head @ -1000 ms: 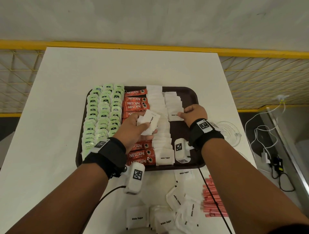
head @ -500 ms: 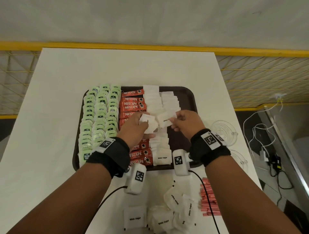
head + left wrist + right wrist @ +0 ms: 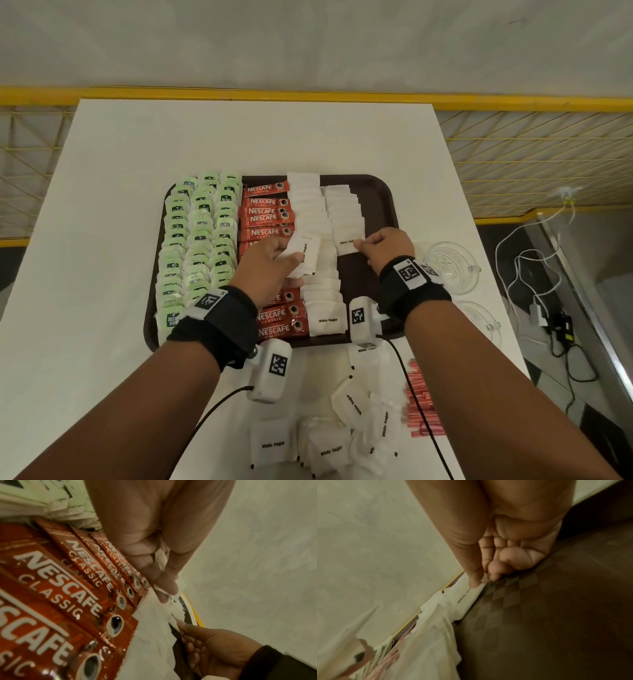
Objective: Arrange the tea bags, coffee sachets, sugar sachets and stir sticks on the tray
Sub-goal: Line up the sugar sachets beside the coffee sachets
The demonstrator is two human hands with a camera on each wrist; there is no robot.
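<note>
**Sugar sachets partly laid; second white column in progress**

Landmark: the brown tray (image 3: 383,192). All places are given relative to it.

Nearest the viewer, off the tray's near edge, a loose heap of white sugar sachets (image 3: 329,442) lies on the white table (image 3: 102,240). Just right of that heap, a bundle of red stir sticks (image 3: 419,404) lies off the tray as well.

Over the tray's middle, the left hand (image 3: 267,270) has thumb and fingers curled round a small stack of sugar sachets (image 3: 303,255), held above the coffee column. The right hand (image 3: 385,248) pinches one corner of a single sugar sachet (image 3: 349,236) between thumb and forefinger, the other fingers curled under; the sachet sits at the near end of the short second white column.

Tray contents, left to right: three columns of green tea bags (image 3: 198,240); one column of red coffee sachets (image 3: 270,219); one full column of laid sugar sachets (image 3: 315,219); then the second, shorter column, confined to the far half. The right-hand strip of the tray floor is bare.

Judgement: the step in hand is laying sugar. The next move calls for releasing the pinched sachet square to its column, then drawing another from the left hand's stack. The stir sticks are not yet placed; the bare strip appears to be their place.

Right of the tray stand two clear glass dishes (image 3: 452,270).
</note>
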